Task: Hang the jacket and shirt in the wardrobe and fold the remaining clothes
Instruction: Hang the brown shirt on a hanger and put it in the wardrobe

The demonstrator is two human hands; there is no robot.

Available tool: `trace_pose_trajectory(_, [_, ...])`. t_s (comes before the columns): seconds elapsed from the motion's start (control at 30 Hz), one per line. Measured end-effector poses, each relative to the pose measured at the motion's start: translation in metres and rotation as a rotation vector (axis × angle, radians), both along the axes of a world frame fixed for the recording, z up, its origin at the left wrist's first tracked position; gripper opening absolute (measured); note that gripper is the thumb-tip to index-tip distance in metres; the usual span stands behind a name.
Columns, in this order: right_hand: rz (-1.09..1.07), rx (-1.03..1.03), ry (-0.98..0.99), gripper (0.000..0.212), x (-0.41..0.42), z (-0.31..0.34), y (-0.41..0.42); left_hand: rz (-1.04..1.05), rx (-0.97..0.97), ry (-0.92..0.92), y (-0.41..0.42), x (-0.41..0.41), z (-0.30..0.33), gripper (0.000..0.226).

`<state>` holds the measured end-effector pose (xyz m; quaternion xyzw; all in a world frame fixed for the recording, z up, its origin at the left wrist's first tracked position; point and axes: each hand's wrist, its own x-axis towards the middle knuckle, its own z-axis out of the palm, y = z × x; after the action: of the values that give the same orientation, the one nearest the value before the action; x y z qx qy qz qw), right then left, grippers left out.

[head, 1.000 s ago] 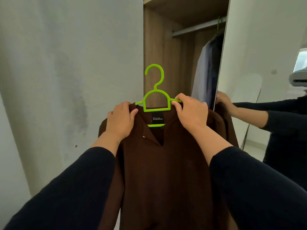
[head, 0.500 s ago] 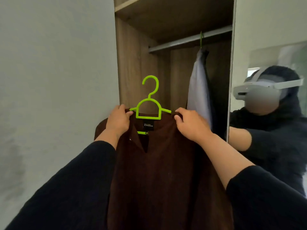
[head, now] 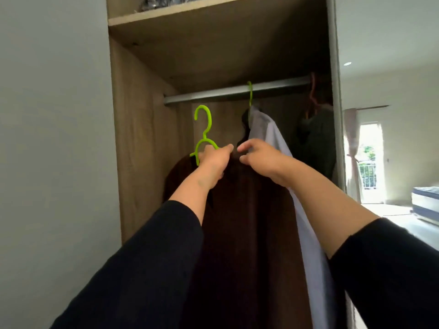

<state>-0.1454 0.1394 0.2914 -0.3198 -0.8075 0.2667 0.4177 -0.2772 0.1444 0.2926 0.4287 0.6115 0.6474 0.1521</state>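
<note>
The person holds a brown shirt (head: 247,233) up inside the open wardrobe (head: 142,150), already threaded on a lime-green hanger (head: 203,131). The left hand (head: 213,162) grips the hanger's shoulder bar and the collar beneath it, fingers curled round both, which keeps the hook upright and free to reach. The right hand (head: 259,157) sits at the other shoulder, thumb and fingers closing in a pinch on the dark fabric; whether it also holds the hanger's arm cannot be told, since cloth hides that end. With 1 hand at each shoulder, the garment stays level and will not slide off as it rises.

The hook stands just below the metal rail (head: 237,91), near its left end and not yet over it. That spot looks chosen because the rail is bare there: a pale garment (head: 273,143) hangs on a second green hanger (head: 250,93) to the right, brushing the right forearm, and a dark garment (head: 316,138) hangs further right.

The step in hand appears to be lifting the hook over the rail. That calls for a short rise, then a lowering, with the hook's opening turned toward the rail. Above the rail, a shelf (head: 178,15) carries a crumpled bundle.
</note>
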Motion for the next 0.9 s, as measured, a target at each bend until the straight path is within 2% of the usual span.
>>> trace_pose_trajectory(0.07, [0.087,-0.088,0.14,0.029,-0.007,0.009,0.013,0.111,0.005,0.12,0.011,-0.016,0.003,0.043])
trace_pose_trajectory(0.1, [0.05,-0.031,0.228,0.031,-0.01,0.014,0.019,0.101,-0.006,0.132,0.016,-0.023,0.004,0.044])
trace_pose_trajectory(0.17, [-0.233,0.338,0.28,0.03,-0.013,0.026,0.035,0.039,-0.041,0.152,0.025,-0.035,0.009,0.049])
trace_pose_trajectory(0.23, [-0.569,0.747,0.14,0.029,-0.014,0.035,0.045,0.026,-0.048,0.197,0.036,-0.045,0.019,0.045])
trace_pose_trajectory(0.27, [-0.687,0.849,0.048,0.029,-0.015,0.041,0.05,0.028,-0.035,0.229,0.042,-0.049,0.027,0.043])
trace_pose_trajectory(0.33, [-0.834,0.801,-0.178,0.034,-0.019,0.052,0.058,0.023,-0.001,0.266,0.054,-0.051,0.048,0.042])
trace_pose_trajectory(0.4, [-0.849,0.651,-0.333,0.036,-0.026,0.06,0.063,0.012,0.034,0.299,0.062,-0.048,0.073,0.042])
trace_pose_trajectory(0.5, [-0.808,0.613,-0.341,0.033,-0.034,0.068,0.069,-0.004,0.033,0.308,0.076,-0.046,0.11,0.044])
trace_pose_trajectory(0.67, [-0.8,0.635,-0.368,0.04,-0.039,0.069,0.083,0.027,0.076,0.305,0.095,-0.049,0.151,0.045])
trace_pose_trajectory(0.8, [-0.804,0.654,-0.38,0.043,-0.038,0.063,0.091,-0.005,-0.017,0.316,0.114,-0.066,0.135,0.039])
trace_pose_trajectory(0.9, [-0.795,0.652,-0.365,0.038,-0.039,0.06,0.092,-0.046,-0.019,0.246,0.119,-0.07,0.118,0.032])
